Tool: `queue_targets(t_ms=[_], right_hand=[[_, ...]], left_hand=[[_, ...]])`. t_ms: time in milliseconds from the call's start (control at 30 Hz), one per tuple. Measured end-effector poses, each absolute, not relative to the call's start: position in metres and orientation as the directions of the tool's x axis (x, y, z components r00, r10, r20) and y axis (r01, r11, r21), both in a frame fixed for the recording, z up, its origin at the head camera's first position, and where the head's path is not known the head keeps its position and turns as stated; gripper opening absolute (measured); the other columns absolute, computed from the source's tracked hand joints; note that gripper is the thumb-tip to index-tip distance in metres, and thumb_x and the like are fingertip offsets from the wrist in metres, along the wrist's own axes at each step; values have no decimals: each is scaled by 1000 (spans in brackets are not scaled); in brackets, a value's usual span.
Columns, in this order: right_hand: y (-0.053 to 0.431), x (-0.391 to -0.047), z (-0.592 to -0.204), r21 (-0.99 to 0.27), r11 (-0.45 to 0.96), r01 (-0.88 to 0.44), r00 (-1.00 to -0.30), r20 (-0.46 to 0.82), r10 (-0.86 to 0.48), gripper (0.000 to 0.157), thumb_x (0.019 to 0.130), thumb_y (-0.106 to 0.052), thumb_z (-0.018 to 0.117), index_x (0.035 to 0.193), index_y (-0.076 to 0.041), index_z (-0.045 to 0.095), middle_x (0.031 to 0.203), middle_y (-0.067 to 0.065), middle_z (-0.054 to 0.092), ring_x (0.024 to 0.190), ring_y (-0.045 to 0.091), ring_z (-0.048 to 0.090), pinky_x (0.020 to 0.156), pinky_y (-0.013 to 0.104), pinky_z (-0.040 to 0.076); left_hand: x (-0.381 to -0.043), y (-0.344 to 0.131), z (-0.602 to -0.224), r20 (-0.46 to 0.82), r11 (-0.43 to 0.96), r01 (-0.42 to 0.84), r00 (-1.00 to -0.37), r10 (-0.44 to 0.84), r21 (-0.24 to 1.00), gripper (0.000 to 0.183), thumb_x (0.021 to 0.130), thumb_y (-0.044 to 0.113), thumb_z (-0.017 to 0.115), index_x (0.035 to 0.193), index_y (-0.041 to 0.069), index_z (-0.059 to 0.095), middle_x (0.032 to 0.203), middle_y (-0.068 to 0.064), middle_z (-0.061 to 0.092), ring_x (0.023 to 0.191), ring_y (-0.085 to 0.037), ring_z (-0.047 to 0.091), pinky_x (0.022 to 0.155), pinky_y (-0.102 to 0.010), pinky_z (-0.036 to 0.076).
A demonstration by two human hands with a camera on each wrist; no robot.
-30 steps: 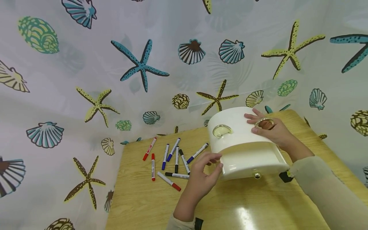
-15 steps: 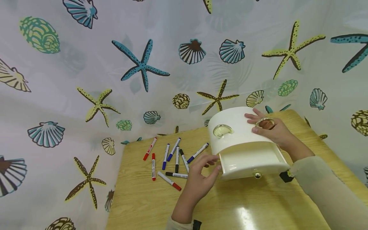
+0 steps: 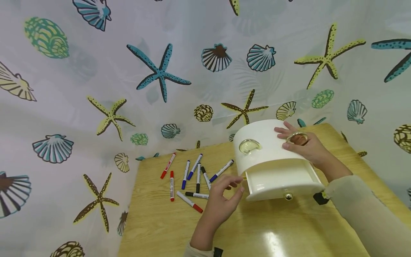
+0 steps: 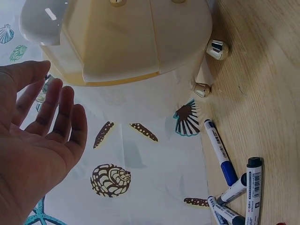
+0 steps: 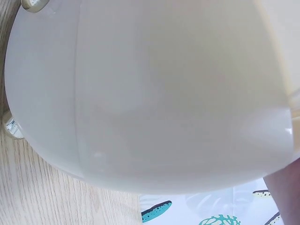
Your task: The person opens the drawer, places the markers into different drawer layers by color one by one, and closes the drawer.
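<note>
A glossy white box (image 3: 260,157) with a rounded front has its drawer (image 3: 279,180) pulled out, a gold knob (image 3: 288,196) on its face. Two gold rings, a left one (image 3: 249,146) and a right one (image 3: 297,138), sit on the upper part. My right hand (image 3: 308,146) rests on the box beside the right ring, fingers spread. Just off the drawer's left side is my left hand (image 3: 223,198), thumb and fingers apart, holding nothing. The left wrist view shows its loosely bent fingers (image 4: 65,112) near the box. In the right wrist view the box (image 5: 178,93) hides most of my right hand.
Several capped markers (image 3: 198,178) in red, blue and black lie on the wooden table (image 3: 154,221), left of the box. Behind hangs a white curtain (image 3: 186,114) printed with shells and starfish. Gold feet (image 4: 218,49) stick out under the box.
My left hand has drawn slightly left, away from the drawer's side, and a gap has opened between them. My right hand and the box keep their places.
</note>
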State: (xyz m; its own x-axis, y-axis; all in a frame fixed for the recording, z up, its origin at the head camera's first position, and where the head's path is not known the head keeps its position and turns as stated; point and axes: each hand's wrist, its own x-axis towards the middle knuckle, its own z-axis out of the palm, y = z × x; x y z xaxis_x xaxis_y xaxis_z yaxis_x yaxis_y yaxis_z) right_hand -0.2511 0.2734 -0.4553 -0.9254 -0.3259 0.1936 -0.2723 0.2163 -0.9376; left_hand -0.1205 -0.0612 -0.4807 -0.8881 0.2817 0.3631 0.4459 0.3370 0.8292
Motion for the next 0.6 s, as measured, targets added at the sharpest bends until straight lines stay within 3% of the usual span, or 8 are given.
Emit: queue_targets(t_ms=[133,333,600], right_hand=[[274,-252,-456,-940,190,-282,-921,209,-330,36,92,-10,68,127,-3,65,146,-1,53,152,8,13,117,11,17],[275,-251,-455,-928,249,-277,-925,187,-331,36,92,-17,69,127,-8,66,146,-5,53,152,7,12,107,1,22],[276,-250,-456,-935,245,-256,-927,166,-337,35,93,-17,68,127,-8,65,148,-5,51,152,5,11,105,1,24]], left_hand=[[-121,-61,-483,348,345,437,-892,290,831,24,95,24,66,118,19,67,118,0,67,102,-17,62,86,-30,52],[-122,-63,-489,341,357,421,-902,266,834,24,93,23,68,117,19,68,116,1,67,102,-11,59,86,-30,50],[-123,-67,-497,330,366,405,-910,251,838,25,92,22,70,116,21,69,116,5,66,101,-10,59,85,-30,51]])
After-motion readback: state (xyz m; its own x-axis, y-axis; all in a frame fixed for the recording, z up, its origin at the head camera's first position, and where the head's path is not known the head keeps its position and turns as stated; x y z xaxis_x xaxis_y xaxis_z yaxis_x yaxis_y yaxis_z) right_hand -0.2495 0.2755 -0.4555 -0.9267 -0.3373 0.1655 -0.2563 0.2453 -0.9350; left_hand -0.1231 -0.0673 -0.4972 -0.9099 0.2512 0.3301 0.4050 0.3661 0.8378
